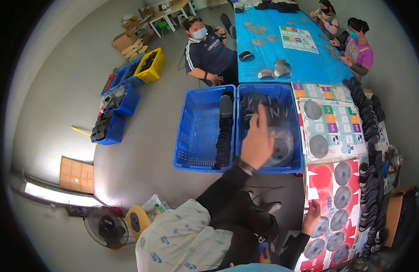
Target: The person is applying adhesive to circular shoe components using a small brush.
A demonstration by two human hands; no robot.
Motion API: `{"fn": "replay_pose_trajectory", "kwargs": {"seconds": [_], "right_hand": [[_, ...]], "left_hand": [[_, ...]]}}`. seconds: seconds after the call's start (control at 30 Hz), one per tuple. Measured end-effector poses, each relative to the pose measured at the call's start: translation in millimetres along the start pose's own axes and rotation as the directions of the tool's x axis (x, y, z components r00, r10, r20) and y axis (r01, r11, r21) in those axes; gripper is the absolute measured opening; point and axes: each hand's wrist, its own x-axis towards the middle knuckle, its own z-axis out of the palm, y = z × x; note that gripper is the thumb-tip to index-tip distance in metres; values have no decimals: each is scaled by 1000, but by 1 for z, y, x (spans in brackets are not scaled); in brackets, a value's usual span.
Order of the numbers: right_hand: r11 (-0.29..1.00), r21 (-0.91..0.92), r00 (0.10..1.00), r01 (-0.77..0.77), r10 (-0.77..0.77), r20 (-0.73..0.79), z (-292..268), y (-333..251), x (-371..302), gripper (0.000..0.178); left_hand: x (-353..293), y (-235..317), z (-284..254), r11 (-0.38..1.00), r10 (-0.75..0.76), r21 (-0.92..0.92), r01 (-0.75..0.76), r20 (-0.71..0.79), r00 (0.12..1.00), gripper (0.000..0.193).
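Note:
My left hand [258, 143] is over the right blue crate [269, 170], fingers stretched out and slightly blurred, with nothing visible in them. Beneath it in the crate are dark curved pieces [275, 109] and a clear plastic bag [282, 145] with something grey in it. My right hand [312, 217] hovers at the left edge of a red printed sheet [316, 177], its fingers loosely apart and no object showing between them. Several grey round flat pieces lie on that sheet, one grey disc [320, 226] closest to my right hand.
A left blue crate [191, 131] holds a row of black curved pieces [224, 140]. More black pieces [372, 195] line the table's right side. A blue-covered table [264, 50] stretches beyond, with co-workers around it. A fan [107, 226] and filled crates [110, 131] stand left.

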Motion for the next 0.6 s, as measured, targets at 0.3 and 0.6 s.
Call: {"fn": "replay_pose_trajectory", "kwargs": {"seconds": [0.3,0.6], "right_hand": [[945,43,887,-323,318,-335,-101,117,-138,34],[909,111,711,-402,386,-588,-221,204,-163,28]], "left_hand": [[-44,-59,158,973,225,-159,-167,498,837,57],[-121,64,239,932,353,-216,-292,727,589,56]]}}
